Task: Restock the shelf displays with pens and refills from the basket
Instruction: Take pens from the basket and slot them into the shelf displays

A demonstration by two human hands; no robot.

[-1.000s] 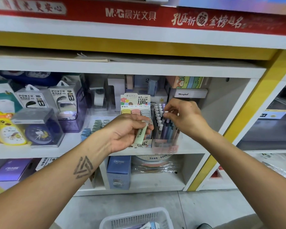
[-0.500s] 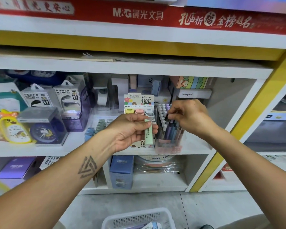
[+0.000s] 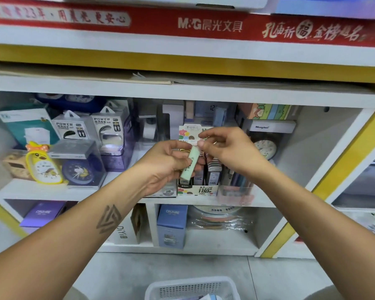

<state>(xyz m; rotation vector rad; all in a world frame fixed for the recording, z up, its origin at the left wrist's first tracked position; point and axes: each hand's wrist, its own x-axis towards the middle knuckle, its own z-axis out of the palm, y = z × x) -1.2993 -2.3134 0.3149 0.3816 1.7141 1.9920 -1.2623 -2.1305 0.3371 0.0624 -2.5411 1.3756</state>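
- My left hand [image 3: 167,163] has its grip wrapped round a pale green refill case [image 3: 189,164], held up in front of the shelf's [image 3: 52,189] middle section, before the refill display box [image 3: 196,187] at the front edge.
- My right hand [image 3: 223,148] pinches near the case's top end; whether it actually touches, I cannot tell.
- I judge the case light, stiff and smooth, so slippery; best held along its long sides.
- Readable: "M&G" on the red banner [image 3: 204,24], "POWER BANK" boxes [image 3: 105,126], "0.7" and "100" on the display, "CRUHRE" below.
- The basket [image 3: 193,287] sits on the floor under my arms.
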